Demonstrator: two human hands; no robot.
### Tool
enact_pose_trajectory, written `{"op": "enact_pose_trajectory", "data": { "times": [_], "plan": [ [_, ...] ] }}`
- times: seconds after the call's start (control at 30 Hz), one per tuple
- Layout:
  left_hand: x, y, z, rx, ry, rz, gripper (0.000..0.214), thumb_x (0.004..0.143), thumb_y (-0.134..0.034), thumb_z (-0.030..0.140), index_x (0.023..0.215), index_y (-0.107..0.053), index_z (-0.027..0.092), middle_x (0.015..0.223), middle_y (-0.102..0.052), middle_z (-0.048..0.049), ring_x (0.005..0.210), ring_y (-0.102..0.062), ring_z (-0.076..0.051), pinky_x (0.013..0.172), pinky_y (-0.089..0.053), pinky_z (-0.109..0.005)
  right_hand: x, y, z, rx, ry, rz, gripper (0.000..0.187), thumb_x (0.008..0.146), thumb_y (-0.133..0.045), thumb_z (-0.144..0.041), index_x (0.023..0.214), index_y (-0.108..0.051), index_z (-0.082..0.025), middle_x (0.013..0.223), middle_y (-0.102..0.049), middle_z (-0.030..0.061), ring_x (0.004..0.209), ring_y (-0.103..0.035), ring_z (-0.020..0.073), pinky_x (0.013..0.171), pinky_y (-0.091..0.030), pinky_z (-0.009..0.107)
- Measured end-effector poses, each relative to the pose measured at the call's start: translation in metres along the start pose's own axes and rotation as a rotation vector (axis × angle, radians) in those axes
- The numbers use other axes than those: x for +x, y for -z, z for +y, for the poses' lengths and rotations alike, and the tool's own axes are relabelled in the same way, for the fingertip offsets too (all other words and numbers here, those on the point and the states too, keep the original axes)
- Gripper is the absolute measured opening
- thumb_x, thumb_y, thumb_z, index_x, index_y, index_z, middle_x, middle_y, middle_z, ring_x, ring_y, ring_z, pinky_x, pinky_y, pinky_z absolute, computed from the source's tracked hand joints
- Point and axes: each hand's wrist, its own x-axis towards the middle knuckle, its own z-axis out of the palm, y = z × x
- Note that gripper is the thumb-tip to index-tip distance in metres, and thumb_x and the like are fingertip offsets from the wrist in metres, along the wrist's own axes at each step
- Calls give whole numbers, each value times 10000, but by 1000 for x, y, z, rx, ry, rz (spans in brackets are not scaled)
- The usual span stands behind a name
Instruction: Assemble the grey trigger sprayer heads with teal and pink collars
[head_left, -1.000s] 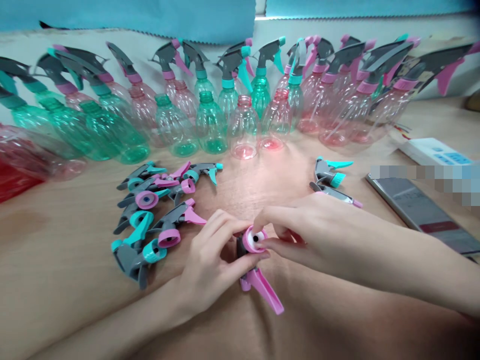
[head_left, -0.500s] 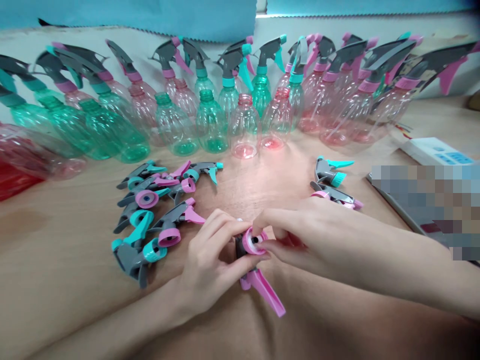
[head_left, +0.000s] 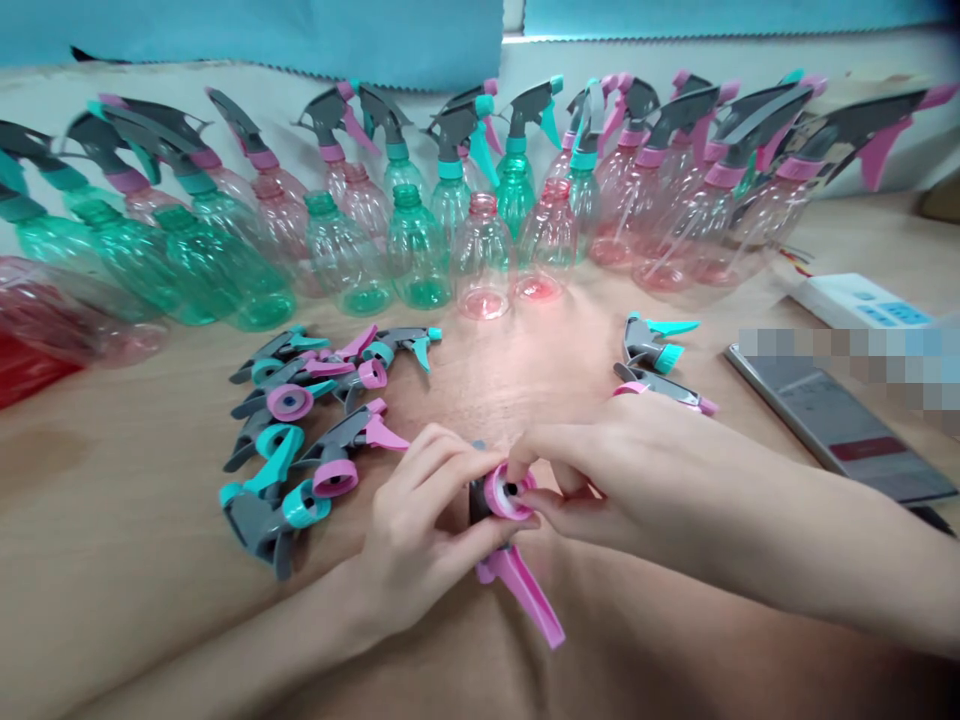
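Here, beside the trigger pile (head_left: 300,420), left hand (head_left: 420,530) fingers clamp a pink spray head (head_left: 517,585) collar-up so right hand (head_left: 622,470) fingertips can pinch its collar

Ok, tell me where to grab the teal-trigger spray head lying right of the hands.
Probably by the grey body, pinched from above: the teal-trigger spray head lies on its side, trigger and collar sticking out right. Come from the far side; a pink-tipped head lies close on the near side, by the right hand, which with the left hand holds a pink-collar head.
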Motion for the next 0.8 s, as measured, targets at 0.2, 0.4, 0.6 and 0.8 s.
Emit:
{"op": "enact_pose_trajectory", "data": {
  "times": [0.2,0.4,0.6,0.8],
  "plan": [
    [-3,0,-1,9,-40,-20,211,844,-651,280,1007,-598,155,785,-576,-33,721,-510,-159,615,-452,-282,1,-7,1,82,4,33,255,821,-578,-202,598,-457,-181,543,-416,-83,483,-290,60,459,-192,221],
    [-4,0,-2,-5,-16,-8,213,849,-646,274,1015,-594,151,784,-570,-35,723,-506,-161,620,-440,-283,4,-14,1,9,-127,71,268,797,-575,-198,562,-447,-180,497,-353,-83,463,-269,63,457,-165,244],
    [-3,-2,-2,-18,-49,-71,303,799,-706,219,1066,-583,146,785,-550,-27,731,-494,-160,626,-438,-278,-4,1,3,-41,5,8,314,859,-555,-227,561,-460,-191,490,-427,-78,438,-305,72,443,-178,256],
    [-3,-1,-3,-28,-10,-49,249,819,-682,222,1041,-605,140,845,-558,-45,777,-512,-167,663,-447,-282,-4,3,3,-131,122,-101,104,815,-603,-105,740,-609,-177,692,-610,-40,562,-515,93,492,-246,268]
  ]
}}
